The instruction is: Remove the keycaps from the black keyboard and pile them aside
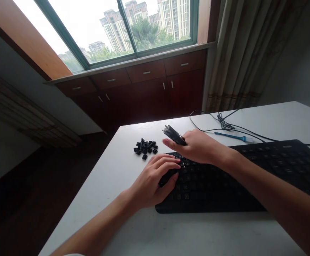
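White bench (133, 227) under window. Left hand (151, 181) rests on keyboard (250, 177) left end, fingers loose, holding nothing. Right hand (197, 145) above it, grip closed on black puller tool (174, 135). Loose keycaps (145, 147) just left of keyboard. Risk: a popped keycap may roll off the bench edge.

Daylight enters a wide window (112, 32) above dark wooden cabinets (144, 89), beside beige curtains (248, 49).

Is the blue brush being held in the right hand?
No, the blue brush lies on the white table beside the cable, while the right hand holds a black tool above the keyboard.
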Motion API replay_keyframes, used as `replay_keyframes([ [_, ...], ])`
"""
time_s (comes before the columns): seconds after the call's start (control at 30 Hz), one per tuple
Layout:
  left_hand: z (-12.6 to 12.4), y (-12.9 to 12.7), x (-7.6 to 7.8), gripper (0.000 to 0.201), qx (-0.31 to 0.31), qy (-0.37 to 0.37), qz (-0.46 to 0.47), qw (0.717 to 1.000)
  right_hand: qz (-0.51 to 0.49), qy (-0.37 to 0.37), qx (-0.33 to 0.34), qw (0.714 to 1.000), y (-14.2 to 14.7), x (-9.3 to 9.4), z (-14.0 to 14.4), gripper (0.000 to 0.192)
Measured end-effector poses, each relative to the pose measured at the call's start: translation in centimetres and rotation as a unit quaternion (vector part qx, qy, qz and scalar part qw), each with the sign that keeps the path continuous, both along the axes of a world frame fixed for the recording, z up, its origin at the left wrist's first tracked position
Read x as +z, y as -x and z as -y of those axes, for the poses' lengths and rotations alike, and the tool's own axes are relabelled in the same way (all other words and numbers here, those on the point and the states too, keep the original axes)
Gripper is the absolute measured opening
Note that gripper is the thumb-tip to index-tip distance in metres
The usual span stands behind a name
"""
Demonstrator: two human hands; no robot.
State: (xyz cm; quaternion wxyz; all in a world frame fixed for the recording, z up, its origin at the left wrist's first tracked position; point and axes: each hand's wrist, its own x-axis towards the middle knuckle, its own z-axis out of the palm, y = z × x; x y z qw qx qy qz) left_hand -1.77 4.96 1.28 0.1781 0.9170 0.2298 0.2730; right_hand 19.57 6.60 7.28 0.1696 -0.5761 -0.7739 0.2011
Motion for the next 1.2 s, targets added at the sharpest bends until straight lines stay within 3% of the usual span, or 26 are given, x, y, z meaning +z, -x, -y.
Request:
replay_keyframes([
  [0.23, 0.0, 0.0, -0.1, 0.03, -0.004, -0.002, 0.005, 1.0, 0.005, -0.019, -0.012, 1.0, 0.6, 0.2, 0.5, 0.08],
  [0.33, -0.1, 0.0, -0.1, 0.029, -0.007, 0.0, 0.008, 1.0, -0.037, 0.107, -0.047, 0.992, 0.4, -0.1, 0.5, 0.071],
  [0.43, 0.0, 0.0, -0.2, 0.03, -0.011, 0.003, 0.007, 1.0, -0.139, 0.269, -0.048, 0.952, -0.2, -0.6, 0.4, 0.066],
  [0.5, 0.0, 0.0, -0.1, 0.03, -0.011, 0.006, 0.007, 1.0, -0.186, 0.297, -0.051, 0.935, -0.4, -0.8, 0.2, 0.068],
  [0.77, 0.2, -0.2, 0.2, 0.026, 0.001, 0.026, 0.015, 1.0, -0.223, 0.303, -0.072, 0.924, -0.1, -1.1, 0.3, 0.068],
  [0.93, 0.6, -0.8, 0.3, 0.031, 0.052, 0.068, 0.017, 0.996, -0.201, 0.294, -0.043, 0.934, -0.3, -1.6, 0.5, 0.05],
  [1.07, 1.1, -1.9, 0.8, 0.046, 0.061, 0.06, -0.061, 0.994, -0.244, 0.276, -0.052, 0.928, -0.3, -2.5, 1.3, 0.04],
  [1.2, 1.2, -3.4, 1.5, 0.05, 0.03, 0.016, -0.117, 0.993, -0.271, 0.208, -0.081, 0.936, 0.1, -3.4, 2.7, 0.041],
])
